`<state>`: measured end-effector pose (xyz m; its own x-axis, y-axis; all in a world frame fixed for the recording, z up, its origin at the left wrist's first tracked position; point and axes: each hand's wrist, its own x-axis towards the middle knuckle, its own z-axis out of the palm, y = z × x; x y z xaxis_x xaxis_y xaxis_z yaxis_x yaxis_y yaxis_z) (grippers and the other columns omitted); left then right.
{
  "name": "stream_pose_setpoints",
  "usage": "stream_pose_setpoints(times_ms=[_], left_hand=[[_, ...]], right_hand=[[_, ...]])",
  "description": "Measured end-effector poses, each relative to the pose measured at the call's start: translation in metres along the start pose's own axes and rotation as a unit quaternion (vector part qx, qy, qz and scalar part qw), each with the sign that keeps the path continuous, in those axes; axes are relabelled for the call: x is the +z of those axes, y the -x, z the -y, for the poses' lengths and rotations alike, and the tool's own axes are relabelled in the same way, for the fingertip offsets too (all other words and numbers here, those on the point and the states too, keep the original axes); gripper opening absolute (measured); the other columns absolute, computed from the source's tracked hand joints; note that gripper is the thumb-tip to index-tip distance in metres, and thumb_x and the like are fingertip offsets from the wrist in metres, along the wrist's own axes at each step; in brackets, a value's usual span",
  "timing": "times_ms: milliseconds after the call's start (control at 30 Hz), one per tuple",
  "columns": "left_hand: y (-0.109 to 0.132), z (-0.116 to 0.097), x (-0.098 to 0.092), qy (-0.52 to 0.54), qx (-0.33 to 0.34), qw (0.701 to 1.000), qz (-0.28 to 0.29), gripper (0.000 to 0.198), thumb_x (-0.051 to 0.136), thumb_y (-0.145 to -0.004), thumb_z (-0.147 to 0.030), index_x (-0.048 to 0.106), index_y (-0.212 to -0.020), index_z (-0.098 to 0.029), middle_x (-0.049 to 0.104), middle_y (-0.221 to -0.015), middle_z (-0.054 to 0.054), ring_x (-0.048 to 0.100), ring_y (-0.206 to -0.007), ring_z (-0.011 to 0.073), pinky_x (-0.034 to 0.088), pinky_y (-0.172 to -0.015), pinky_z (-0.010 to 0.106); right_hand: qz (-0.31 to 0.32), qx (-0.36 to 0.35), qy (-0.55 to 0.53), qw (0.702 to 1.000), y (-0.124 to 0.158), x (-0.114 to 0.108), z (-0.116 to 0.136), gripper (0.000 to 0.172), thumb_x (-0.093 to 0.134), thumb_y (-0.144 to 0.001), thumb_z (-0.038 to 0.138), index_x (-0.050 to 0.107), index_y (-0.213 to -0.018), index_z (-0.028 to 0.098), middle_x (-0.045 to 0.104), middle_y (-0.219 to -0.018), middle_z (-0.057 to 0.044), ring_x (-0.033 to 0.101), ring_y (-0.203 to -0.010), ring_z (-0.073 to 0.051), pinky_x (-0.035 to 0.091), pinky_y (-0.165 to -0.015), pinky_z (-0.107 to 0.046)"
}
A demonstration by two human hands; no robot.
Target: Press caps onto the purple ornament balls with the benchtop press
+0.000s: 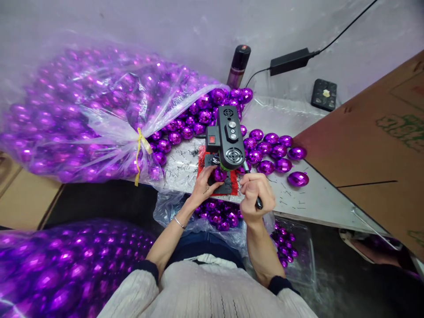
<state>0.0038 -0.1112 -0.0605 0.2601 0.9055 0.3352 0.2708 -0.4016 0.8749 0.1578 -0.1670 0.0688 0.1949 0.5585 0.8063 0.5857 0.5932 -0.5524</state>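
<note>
A seated worker feeds a small black benchtop machine (pixel 228 137) on a counter (pixel 318 198) strewn w/ faceted ornaments. The left hand (pixel 202 187), directly in front of the machine, has its fingers (pixel 212 185) pinched on a purple ball (pixel 219 175) resting on the red mat (pixel 233 182) under the machine's head. The right hand (pixel 256 196), front-right of the machine, has its fingers wrapped fully closed around the black lever (pixel 258 204) that slants down from the machine's side. Only one ball is under the head. A loose spread of approx. two dozen balls (pixel 274 152) lies behind and to the right of the machine, and more fill an open clear bag (pixel 217 217) in the worker's lap just in front of it. It can't be told from here which lot has been through the machine, since no mark or fitting shows on any ball. Judging by volume, the bulk looks untouched: a big bag (pixel 82 119) tied w/ a yellow strip (pixel 141 148) sits left of the machine, and another full bag (pixel 59 265) lies front-left near the floor. A clear tray (pixel 291 251) front-right of the machine holds a few more. Behind the machine stand a dark bottle (pixel 239 66) and a power adapter (pixel 289 61) w/ cable. Cardboard (pixel 374 145) leans at the far right.
</note>
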Motion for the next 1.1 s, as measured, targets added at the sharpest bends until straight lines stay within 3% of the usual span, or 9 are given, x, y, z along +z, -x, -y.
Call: stream_pose_setpoints(times_ms=[167,267,433,633,867,1100], left_hand=[[-0.003,-0.002,0.001,0.015,-0.029,0.999,-0.004,0.066,0.084,-0.084,-0.059,0.066,-0.137,-0.022,0.073,-0.135,0.014,0.067,-0.131,0.0321,0.047,-0.12,0.052],[-0.003,-0.003,0.003,0.009,-0.063,0.998,-0.006,0.063,0.086,-0.082,-0.057,0.069,-0.133,-0.024,0.076,-0.132,0.012,0.069,-0.128,0.0321,0.041,-0.125,0.055],[-0.003,-0.003,0.008,0.008,-0.056,0.998,-0.012,0.057,0.086,-0.083,-0.054,0.071,-0.131,-0.024,0.077,-0.13,0.011,0.07,-0.127,0.0319,0.031,-0.131,0.058],[-0.002,0.001,0.009,0.002,-0.061,0.998,-0.009,0.06,0.086,-0.083,-0.053,0.07,-0.134,-0.026,0.077,-0.133,0.01,0.069,-0.128,0.0317,0.031,-0.131,0.059],[-0.001,0.0,0.009,0.003,-0.053,0.998,-0.015,0.056,0.084,-0.085,-0.051,0.071,-0.133,-0.025,0.078,-0.131,0.01,0.07,-0.127,0.0308,0.031,-0.131,0.058],[-0.002,-0.003,0.007,-0.003,-0.064,0.998,-0.012,0.057,0.087,-0.083,-0.05,0.072,-0.132,-0.025,0.077,-0.131,0.01,0.067,-0.13,0.0318,0.036,-0.128,0.057]], right_hand=[[-0.001,0.004,0.005,1.0,0.003,0.0,-0.001,0.03,0.051,-0.103,0.019,0.056,-0.074,0.023,0.063,-0.071,0.0,0.062,-0.068,-0.015,0.044,-0.061,-0.032],[0.001,0.01,0.01,1.0,0.005,0.0,-0.001,0.03,0.051,-0.103,0.02,0.057,-0.074,0.024,0.063,-0.07,0.0,0.061,-0.067,-0.016,0.045,-0.061,-0.033],[0.005,0.007,-0.003,1.0,0.011,0.0,-0.005,0.029,0.051,-0.102,0.019,0.057,-0.074,0.024,0.065,-0.073,0.0,0.062,-0.067,-0.015,0.046,-0.061,-0.032],[-0.017,-0.027,0.005,0.999,0.03,0.006,-0.02,0.028,0.049,-0.103,0.023,0.059,-0.076,0.025,0.066,-0.073,0.0,0.063,-0.065,-0.016,0.049,-0.061,-0.032],[-0.041,-0.053,0.01,0.998,0.051,0.014,-0.037,0.03,0.044,-0.107,0.028,0.058,-0.08,0.025,0.067,-0.075,0.002,0.063,-0.063,-0.014,0.057,-0.077,-0.038],[-0.057,-0.058,-0.009,0.997,0.057,0.019,-0.044,0.03,0.044,-0.107,0.031,0.057,-0.08,0.025,0.064,-0.075,0.001,0.061,-0.06,-0.015,0.056,-0.07,-0.037]])
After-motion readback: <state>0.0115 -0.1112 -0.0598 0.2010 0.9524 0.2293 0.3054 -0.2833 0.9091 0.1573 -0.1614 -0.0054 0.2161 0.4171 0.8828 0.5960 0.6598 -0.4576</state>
